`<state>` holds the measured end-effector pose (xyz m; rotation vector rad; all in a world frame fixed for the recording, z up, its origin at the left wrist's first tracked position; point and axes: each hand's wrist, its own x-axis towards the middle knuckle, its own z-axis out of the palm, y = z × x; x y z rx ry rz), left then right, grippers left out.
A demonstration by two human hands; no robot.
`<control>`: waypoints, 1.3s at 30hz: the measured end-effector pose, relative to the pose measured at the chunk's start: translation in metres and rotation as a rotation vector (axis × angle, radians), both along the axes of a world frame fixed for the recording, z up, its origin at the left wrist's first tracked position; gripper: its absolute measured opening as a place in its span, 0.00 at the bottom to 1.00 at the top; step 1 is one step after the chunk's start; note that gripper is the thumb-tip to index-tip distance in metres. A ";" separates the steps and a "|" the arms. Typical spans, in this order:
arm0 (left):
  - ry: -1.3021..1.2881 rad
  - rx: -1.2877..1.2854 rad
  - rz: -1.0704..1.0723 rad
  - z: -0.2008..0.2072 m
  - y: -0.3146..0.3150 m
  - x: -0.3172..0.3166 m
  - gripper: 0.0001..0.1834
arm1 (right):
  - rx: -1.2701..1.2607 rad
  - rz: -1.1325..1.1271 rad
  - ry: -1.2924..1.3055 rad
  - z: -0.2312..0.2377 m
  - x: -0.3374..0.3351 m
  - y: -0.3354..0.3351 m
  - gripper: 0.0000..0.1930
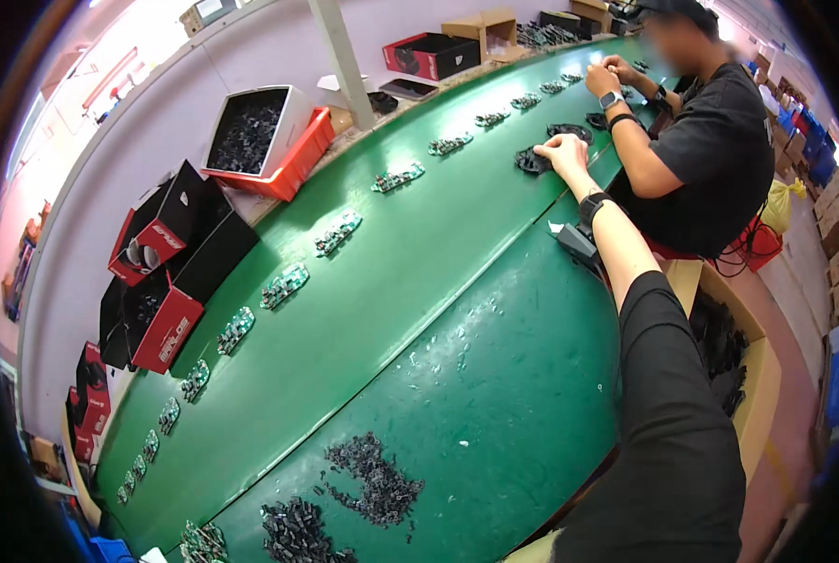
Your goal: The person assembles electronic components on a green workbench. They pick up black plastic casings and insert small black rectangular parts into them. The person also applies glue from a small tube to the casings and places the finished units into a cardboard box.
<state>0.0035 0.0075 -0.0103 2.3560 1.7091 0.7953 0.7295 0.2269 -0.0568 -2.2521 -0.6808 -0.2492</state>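
My right arm stretches far across the green bench, and my right hand (566,156) is at the edge of the belt with its fingers closed. They pinch a black plastic shell (532,162), partly covered by the fingertips. Just behind it lies another black plastic part (569,132). A dark tool-like object (577,246) sits under my wrist at the bench edge. My left hand is out of view. Green circuit boards (338,234) lie in a long row on the green belt (419,253).
A co-worker (710,141) sits at far right, hands over the belt. Piles of small black parts (374,479) lie on the near bench. Beyond the belt stand a white bin (288,131) in an orange crate (311,155) and red-black boxes (171,319). A carton (766,375) stands right.
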 end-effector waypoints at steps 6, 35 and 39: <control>-0.090 -0.034 -0.010 -0.005 0.008 0.009 0.08 | 0.443 0.156 -0.102 0.004 -0.001 -0.052 0.14; -0.100 0.006 -0.241 0.003 -0.035 0.019 0.09 | -0.405 -0.912 0.310 -0.104 -0.075 -0.535 0.48; -0.063 0.073 -0.240 -0.001 -0.028 0.029 0.08 | -0.460 -0.956 0.309 -0.109 -0.057 -0.541 0.47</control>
